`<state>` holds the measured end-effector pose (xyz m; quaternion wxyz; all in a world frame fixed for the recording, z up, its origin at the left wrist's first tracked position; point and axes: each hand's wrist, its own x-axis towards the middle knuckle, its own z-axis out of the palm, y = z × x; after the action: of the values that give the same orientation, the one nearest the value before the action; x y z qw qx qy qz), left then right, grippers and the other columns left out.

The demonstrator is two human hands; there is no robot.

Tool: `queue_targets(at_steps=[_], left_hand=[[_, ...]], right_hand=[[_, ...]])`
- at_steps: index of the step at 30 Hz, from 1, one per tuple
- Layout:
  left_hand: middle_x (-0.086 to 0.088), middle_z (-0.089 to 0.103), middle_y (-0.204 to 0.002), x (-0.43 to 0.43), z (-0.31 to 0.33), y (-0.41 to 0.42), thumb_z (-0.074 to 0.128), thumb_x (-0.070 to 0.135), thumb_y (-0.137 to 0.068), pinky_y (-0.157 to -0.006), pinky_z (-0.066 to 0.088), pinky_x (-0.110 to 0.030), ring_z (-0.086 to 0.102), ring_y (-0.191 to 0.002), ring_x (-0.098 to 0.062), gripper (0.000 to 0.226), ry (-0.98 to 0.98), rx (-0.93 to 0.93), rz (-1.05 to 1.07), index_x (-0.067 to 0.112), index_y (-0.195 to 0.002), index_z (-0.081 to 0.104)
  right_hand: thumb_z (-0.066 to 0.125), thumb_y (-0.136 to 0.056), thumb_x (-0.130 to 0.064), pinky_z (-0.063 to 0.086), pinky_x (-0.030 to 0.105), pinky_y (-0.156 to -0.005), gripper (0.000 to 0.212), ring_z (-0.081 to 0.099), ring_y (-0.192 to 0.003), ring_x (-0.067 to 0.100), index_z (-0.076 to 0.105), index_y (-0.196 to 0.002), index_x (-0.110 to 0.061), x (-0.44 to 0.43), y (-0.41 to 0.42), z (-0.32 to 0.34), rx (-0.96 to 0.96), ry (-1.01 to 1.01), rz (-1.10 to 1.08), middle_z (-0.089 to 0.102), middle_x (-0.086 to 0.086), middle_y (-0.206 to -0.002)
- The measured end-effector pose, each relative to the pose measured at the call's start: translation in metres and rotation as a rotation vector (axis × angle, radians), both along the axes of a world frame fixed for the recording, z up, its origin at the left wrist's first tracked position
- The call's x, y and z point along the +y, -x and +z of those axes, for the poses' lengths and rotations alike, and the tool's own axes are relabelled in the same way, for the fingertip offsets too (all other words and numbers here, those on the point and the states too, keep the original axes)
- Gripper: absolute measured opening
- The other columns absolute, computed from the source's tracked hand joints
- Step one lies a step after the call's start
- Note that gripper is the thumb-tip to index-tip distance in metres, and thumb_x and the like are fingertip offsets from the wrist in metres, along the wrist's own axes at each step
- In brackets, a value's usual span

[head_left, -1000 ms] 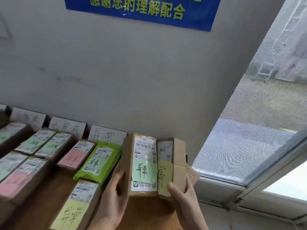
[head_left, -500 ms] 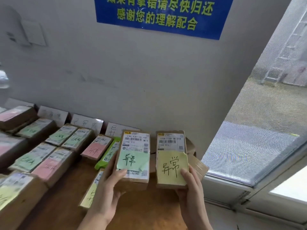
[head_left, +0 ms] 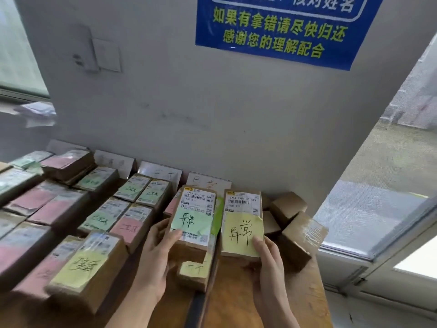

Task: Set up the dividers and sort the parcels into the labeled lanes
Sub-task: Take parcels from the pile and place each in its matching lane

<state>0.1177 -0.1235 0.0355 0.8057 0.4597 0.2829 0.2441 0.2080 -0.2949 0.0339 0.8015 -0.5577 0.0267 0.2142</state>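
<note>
My left hand (head_left: 157, 252) grips a brown parcel with a green handwritten note (head_left: 192, 218) by its lower left corner. Beside it, my right hand (head_left: 267, 254) holds a second brown parcel with a yellow note (head_left: 243, 229) from below, thumb on the note. Both parcels are lifted above the right end of the wooden table (head_left: 236, 299), faces toward me. White folded label cards (head_left: 208, 184) lean against the wall at the back. Under the held parcels lie a green packet (head_left: 218, 215) and a small yellow-noted parcel (head_left: 195, 271).
Rows of parcels with pink, green and yellow notes (head_left: 78, 263) cover the table's left and middle. Plain brown boxes (head_left: 298, 240) are piled at the right end near the window sill (head_left: 343, 254). A blue sign (head_left: 279, 31) hangs on the grey wall.
The view has tilted and swung left, showing more of the table. Both hands have spread the two parcels apart, side by side, and lowered them slightly toward the table's right end.
</note>
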Motion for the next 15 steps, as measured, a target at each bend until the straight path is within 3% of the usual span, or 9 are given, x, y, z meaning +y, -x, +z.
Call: queue_targets(at_steps=[3,7,11,15], left_hand=[[-0.004,0.075,-0.096,0.027,-0.014,0.016,0.07,0.021,-0.078,-0.067,0.054,-0.037,0.068,-0.091,-0.023,0.035,0.004,0.036,0.016,0.026,-0.112,0.059],[-0.006,0.066,-0.117,0.053,-0.04,0.025,0.069,0.023,-0.088,-0.088,0.055,-0.051,0.063,-0.107,-0.027,0.042,0.028,0.098,0.007,0.027,-0.128,0.056],[-0.008,0.062,-0.124,0.063,-0.067,0.02,0.068,0.024,-0.091,-0.088,0.055,-0.049,0.061,-0.107,-0.027,0.043,0.062,0.179,0.032,0.026,-0.131,0.053],[-0.009,0.055,-0.131,0.065,-0.093,0.01,0.063,0.024,-0.095,-0.092,0.052,-0.049,0.056,-0.118,-0.032,0.046,0.088,0.255,0.073,0.022,-0.138,0.047]], right_hand=[[0.064,-0.091,-0.02,0.054,0.023,-0.057,0.04,0.073,-0.081,0.015,0.054,-0.129,-0.011,0.03,0.028,-0.006,0.052,0.021,-0.017,0.075,0.01,-0.104],[0.065,-0.09,-0.015,0.055,0.025,-0.053,0.04,0.074,-0.075,0.015,0.056,-0.129,-0.009,0.062,0.058,-0.013,0.111,0.027,-0.063,0.074,0.011,-0.101],[0.068,-0.089,-0.018,0.055,0.027,-0.059,0.043,0.071,-0.092,0.021,0.054,-0.13,-0.012,0.078,0.076,-0.021,0.162,0.054,-0.118,0.073,0.011,-0.106],[0.07,-0.087,-0.017,0.056,0.027,-0.057,0.045,0.073,-0.09,0.021,0.054,-0.129,-0.011,0.081,0.082,-0.026,0.192,0.084,-0.147,0.074,0.012,-0.104]])
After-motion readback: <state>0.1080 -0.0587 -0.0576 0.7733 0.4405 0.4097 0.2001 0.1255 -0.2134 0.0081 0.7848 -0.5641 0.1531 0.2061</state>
